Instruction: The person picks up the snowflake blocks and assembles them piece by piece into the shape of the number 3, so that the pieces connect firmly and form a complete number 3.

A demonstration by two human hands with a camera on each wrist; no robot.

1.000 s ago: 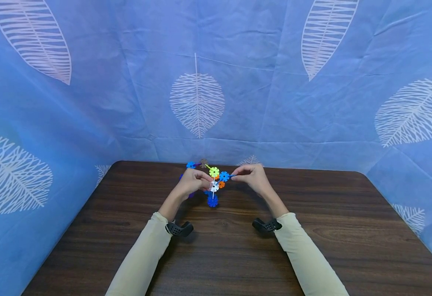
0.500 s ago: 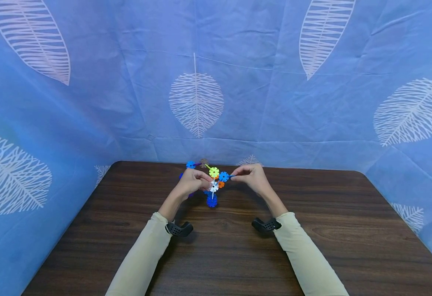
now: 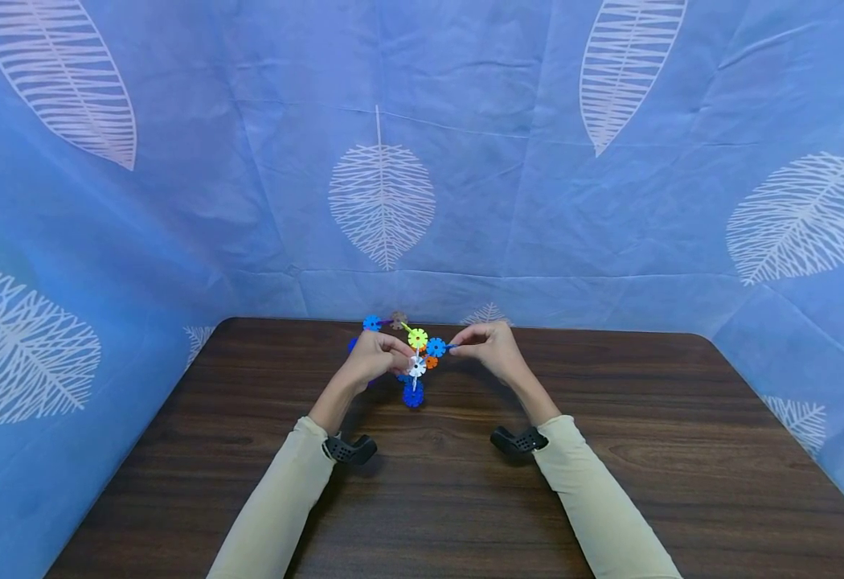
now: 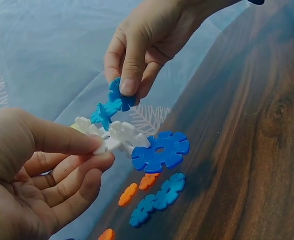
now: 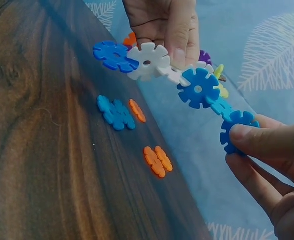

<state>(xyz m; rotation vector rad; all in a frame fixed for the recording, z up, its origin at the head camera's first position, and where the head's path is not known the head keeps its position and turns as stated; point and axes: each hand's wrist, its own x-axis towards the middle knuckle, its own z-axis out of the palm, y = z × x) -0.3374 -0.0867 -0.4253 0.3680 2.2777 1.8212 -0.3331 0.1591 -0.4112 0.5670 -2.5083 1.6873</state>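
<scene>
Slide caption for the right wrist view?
Left hand and right hand pinch linked notched discs; orange discs and blue discs lie on the table.

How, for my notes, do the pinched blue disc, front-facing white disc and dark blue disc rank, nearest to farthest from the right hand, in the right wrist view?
1. Pinched blue disc: held by the right hand.
2. White disc: farther left.
3. Dark blue disc: leftmost.

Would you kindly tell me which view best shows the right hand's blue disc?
The right wrist: the blue disc is largest there, notched face showing, though the right hand overlaps it. The left wrist view shows it smaller, partly covered; the head view, a tiny sliver.
</scene>
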